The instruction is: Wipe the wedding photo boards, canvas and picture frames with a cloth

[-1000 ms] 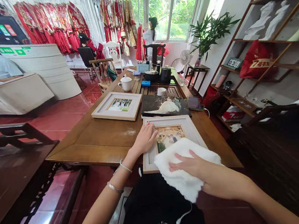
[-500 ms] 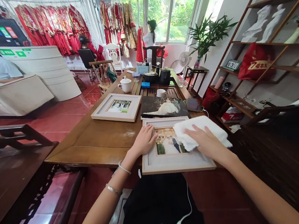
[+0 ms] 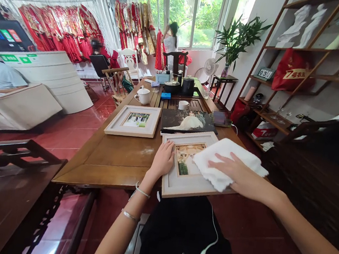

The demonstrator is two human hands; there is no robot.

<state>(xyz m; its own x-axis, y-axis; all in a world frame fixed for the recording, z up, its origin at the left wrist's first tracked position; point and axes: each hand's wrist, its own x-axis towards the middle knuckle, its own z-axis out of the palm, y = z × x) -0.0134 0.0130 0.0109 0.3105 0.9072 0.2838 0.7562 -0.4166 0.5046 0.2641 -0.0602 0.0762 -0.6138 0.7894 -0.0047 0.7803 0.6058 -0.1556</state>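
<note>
A light-wood picture frame (image 3: 176,192) with a wide white mount and a wedding photo lies at the near edge of the table. My left hand (image 3: 164,159) is closed on its left side, fingers curled over the rim. Over the right part of the glass lies a white towel (image 3: 248,160), held under my right hand (image 3: 226,168), which presses it down with the fingers somewhat apart. The towel covers the right part of the photo and hangs past the frame's right side. A dark wedding print (image 3: 173,121) touches or nearly touches the frame's far edge.
A second picture frame (image 3: 115,126) lies left on the wooden table (image 3: 98,167). Further back stand a white lidded cup (image 3: 142,96), a small white cup (image 3: 183,104) and a black kettle (image 3: 188,86). A phone (image 3: 221,118) with a cable lies at right. Several people are around.
My right hand and the towel have moved nearer and slightly right across the glass, baring the photo's upper part and covering its lower right. My left hand stays on the frame's left side.
</note>
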